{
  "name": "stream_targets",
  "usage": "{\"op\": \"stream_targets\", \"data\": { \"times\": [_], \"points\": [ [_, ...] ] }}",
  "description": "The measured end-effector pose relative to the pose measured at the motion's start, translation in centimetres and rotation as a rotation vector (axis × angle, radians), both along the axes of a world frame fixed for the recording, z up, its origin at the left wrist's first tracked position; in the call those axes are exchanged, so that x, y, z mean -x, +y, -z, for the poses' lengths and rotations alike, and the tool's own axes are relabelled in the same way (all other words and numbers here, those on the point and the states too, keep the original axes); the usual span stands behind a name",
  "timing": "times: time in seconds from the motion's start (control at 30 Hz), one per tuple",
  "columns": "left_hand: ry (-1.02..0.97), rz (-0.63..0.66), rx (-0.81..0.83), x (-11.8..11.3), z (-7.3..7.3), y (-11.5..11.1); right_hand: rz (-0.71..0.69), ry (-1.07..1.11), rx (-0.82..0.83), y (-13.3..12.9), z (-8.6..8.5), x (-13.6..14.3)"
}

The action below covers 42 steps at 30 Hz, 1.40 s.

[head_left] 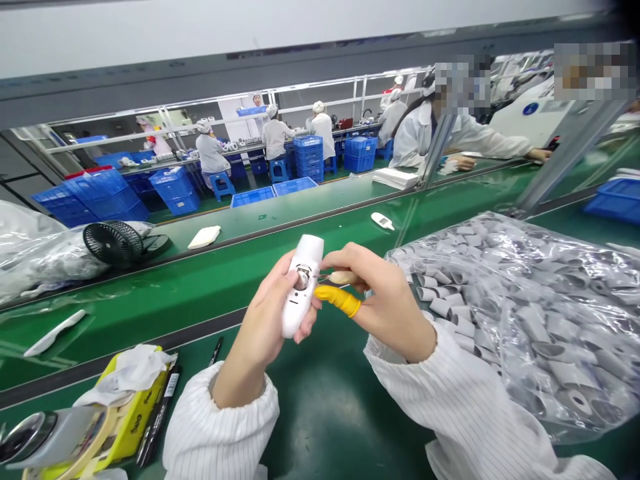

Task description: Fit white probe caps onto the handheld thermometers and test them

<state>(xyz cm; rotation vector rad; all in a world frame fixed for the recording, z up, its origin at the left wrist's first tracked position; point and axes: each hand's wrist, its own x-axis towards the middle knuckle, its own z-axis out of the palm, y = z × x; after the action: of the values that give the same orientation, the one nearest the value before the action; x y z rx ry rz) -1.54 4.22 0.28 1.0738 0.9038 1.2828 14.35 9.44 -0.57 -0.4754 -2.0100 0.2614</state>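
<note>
My left hand (270, 303) is wrapped round a white handheld device (299, 307), held tilted with its wider end up. Its front has a round opening with something metallic inside, and small dark marks below. Close against the device's right edge, my right hand (383, 293) has its fingers pinched together, with a yellow finger cot (340, 301) on the thumb. A slim, pale, pointed piece shows between those fingers; whether it is a tool or a covered fingertip I cannot make out.
Right of my hands lies a clear plastic bag (530, 320) of grey-white tube pieces. A white device with a small screen (383, 221) and a white strip (55, 332) lie on the green belt (200, 287). Left are a yellow tray (133, 420), markers (157, 420) and a black fan (114, 242). Co-workers sit beyond.
</note>
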Motion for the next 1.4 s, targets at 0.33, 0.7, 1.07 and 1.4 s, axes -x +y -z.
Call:
{"op": "stream_targets", "data": {
  "times": [0.33, 0.7, 1.07, 1.4],
  "points": [
    [0.041, 0.221, -0.014, 0.2, 1.0, -0.6, -0.026, 0.015, -0.258, 0.1, -0.2, -0.4],
    [0.047, 0.205, -0.037, 0.3, 1.0, -0.7, -0.008, -0.160, -0.241, -0.1, -0.2, -0.7],
    [0.010, -0.071, -0.073, 0.1, -0.6, -0.2, 0.277, -0.022, 0.136, 1.1, -1.1, -4.8],
    [0.112, -0.097, -0.052, 0.4, -1.1, -0.9, 0.424, -1.244, 0.554, -1.7, 5.9, -8.9]
  ]
}}
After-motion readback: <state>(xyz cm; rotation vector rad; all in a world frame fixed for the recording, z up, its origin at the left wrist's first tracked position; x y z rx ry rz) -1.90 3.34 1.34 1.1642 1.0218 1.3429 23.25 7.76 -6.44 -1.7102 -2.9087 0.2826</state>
